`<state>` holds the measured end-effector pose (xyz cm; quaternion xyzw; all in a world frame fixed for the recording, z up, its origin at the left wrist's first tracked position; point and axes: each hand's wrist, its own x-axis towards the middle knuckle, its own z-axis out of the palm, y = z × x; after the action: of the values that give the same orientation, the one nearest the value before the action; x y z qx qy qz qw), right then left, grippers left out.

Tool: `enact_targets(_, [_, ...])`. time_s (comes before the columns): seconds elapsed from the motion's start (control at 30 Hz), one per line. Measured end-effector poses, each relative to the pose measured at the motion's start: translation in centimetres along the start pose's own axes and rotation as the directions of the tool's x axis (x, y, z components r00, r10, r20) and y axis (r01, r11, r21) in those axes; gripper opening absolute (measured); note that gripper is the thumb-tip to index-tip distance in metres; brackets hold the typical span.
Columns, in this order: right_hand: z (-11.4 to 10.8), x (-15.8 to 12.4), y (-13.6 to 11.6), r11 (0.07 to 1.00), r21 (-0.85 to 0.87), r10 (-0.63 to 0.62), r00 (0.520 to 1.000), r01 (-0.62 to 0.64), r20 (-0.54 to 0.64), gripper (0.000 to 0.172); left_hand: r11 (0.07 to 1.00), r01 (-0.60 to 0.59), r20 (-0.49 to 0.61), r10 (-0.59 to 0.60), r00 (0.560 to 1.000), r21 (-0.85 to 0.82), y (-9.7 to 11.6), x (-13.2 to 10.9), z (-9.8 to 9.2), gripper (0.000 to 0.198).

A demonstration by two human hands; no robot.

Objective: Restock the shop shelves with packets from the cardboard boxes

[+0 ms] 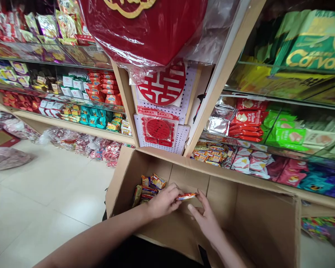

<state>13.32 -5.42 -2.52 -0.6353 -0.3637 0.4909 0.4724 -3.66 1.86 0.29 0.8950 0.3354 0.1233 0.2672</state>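
Over a large cardboard box (212,184), my left hand (164,201) pinches one end of a small orange-and-white snack packet (186,196). At the packet's other end is my right hand (208,216), its index fingertip at the wrapper and its thumb held apart below. I cannot tell whether that fingertip presses on it. Several similar wrapped snack packets (149,190) lie in the box's left end, to the left of my left hand. My left forearm partly hides that corner.
Shelves of packaged snacks (95,89) stand on the left, and more snack shelves (248,119) on the right. A dark red octagonal item (145,33) in plastic hangs overhead. Red cut-out decorations (158,128) hang behind the box. Bagged goods (86,143) lie on the tiled floor (50,186).
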Motion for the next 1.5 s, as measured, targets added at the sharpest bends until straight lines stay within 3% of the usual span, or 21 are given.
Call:
enact_targets(0.1, [0.5,-0.3,-1.6,0.981,0.182,0.044,0.994,-0.061,0.098,0.047,0.972,-0.166,-0.153,0.141,0.978,-0.168,2.3,-1.2,-0.5,0.022])
enact_targets(0.13, [0.3,-0.4,-2.3,0.980,0.197,0.024,0.995,-0.044,0.099,0.040,0.957,-0.172,-0.210,0.123,0.970,-0.233,2.8,-1.5,-0.6,0.027])
enact_targets(0.2, [-0.3,-0.9,-3.5,0.986,0.163,-0.056,0.997,0.045,0.060,0.032,0.896,-0.089,-0.283,-0.043,0.958,-0.436,3.7,-1.7,-0.7,0.045])
enact_targets(0.23, [-0.7,-1.1,-4.0,0.986,0.130,-0.109,0.993,0.103,0.038,0.029,0.823,-0.021,-0.270,-0.162,0.949,-0.568,4.0,-1.6,-0.7,0.051])
enact_targets(0.3, [-1.1,-1.6,-4.8,0.975,0.056,-0.218,0.976,0.217,0.025,0.025,0.570,0.118,-0.117,-0.359,0.926,-0.813,4.6,-1.1,-0.6,0.050])
enact_targets(0.37, [-1.2,-2.0,-5.2,0.957,0.001,-0.290,0.957,0.290,0.015,0.025,0.292,0.185,0.053,-0.408,0.912,-0.938,5.1,-0.5,-0.6,0.046])
enact_targets(0.4, [-1.2,-2.1,-5.2,0.956,-0.009,-0.294,0.956,0.294,-0.006,0.027,0.204,0.181,0.086,-0.404,0.911,-0.962,5.3,-0.3,-0.7,0.048])
enact_targets(0.47, [-0.9,-2.4,-5.1,0.975,0.023,-0.217,0.974,0.219,-0.066,0.037,0.131,0.132,0.070,-0.398,0.915,-0.983,5.7,0.0,-0.9,0.052])
enact_targets(0.6, [-0.5,-2.8,-4.9,0.983,0.178,-0.028,0.997,0.042,-0.078,0.047,0.101,0.107,0.059,-0.394,0.917,-0.989,5.9,0.0,-1.8,0.048])
enact_targets(0.7, [-1.2,-3.4,-5.7,0.988,0.132,-0.081,0.996,0.083,-0.024,0.050,0.153,0.127,0.068,-0.342,0.937,-0.980,6.3,-0.3,-2.7,0.043])
enact_targets(0.8, [-3.2,-3.7,-7.5,0.981,-0.091,-0.163,0.984,0.169,0.071,0.043,0.427,0.059,-0.048,-0.235,0.971,-0.902,6.8,-0.3,-4.7,0.038])
enact_targets(0.83, [-4.2,-3.6,-8.3,0.963,-0.168,-0.207,0.977,0.212,0.050,0.040,0.566,0.008,-0.121,-0.190,0.974,-0.824,6.9,-0.2,-5.6,0.038])
enact_targets(0.9, [-6.5,-2.7,-10.2,0.914,-0.285,-0.331,0.937,0.289,-0.115,0.040,0.832,-0.107,-0.297,-0.072,0.952,-0.544,6.5,0.5,-7.7,0.035])
enact_targets(0.97, [-8.9,-0.8,-12.2,0.881,-0.358,-0.423,0.854,0.309,-0.303,0.043,0.974,-0.144,-0.409,0.061,0.910,-0.175,5.3,1.6,-9.7,0.025])
enact_targets(1.0, [-10.0,0.5,-13.2,0.883,-0.366,-0.424,0.835,0.294,-0.351,0.044,0.993,-0.115,-0.423,0.093,0.902,-0.028,4.5,2.2,-10.5,0.023])
enact_targets(1.03, [-11.0,1.9,-14.1,0.897,-0.360,-0.382,0.857,0.255,-0.345,0.046,0.994,-0.066,-0.441,0.097,0.892,0.085,3.7,2.9,-11.1,0.022])
enact_targets(1.13, [-12.7,6.4,-16.0,0.979,-0.203,-0.047,0.986,0.014,-0.158,0.054,0.963,0.061,-0.406,0.053,0.912,0.264,1.7,4.6,-12.0,0.020])
enact_targets(1.2, [-12.8,9.3,-16.3,0.978,-0.129,0.169,0.986,-0.166,0.012,0.055,0.930,0.121,-0.383,0.023,0.924,0.347,1.1,5.2,-11.7,0.021])
enact_targets(1.27, [-12.5,12.0,-15.6,0.953,-0.106,0.294,0.951,-0.284,0.094,0.050,0.888,0.175,-0.391,0.006,0.920,0.425,1.0,5.3,-11.2,0.023])
enact_targets(1.37, [-11.6,15.2,-13.7,0.955,-0.007,0.295,0.955,-0.295,-0.012,0.037,0.843,0.212,-0.408,0.010,0.913,0.494,1.3,5.0,-10.5,0.023])
enact_targets(1.5, [-10.4,17.9,-12.0,0.981,0.124,0.172,0.961,-0.147,-0.219,0.029,0.832,0.232,-0.437,0.014,0.899,0.504,1.6,4.6,-10.1,0.021])
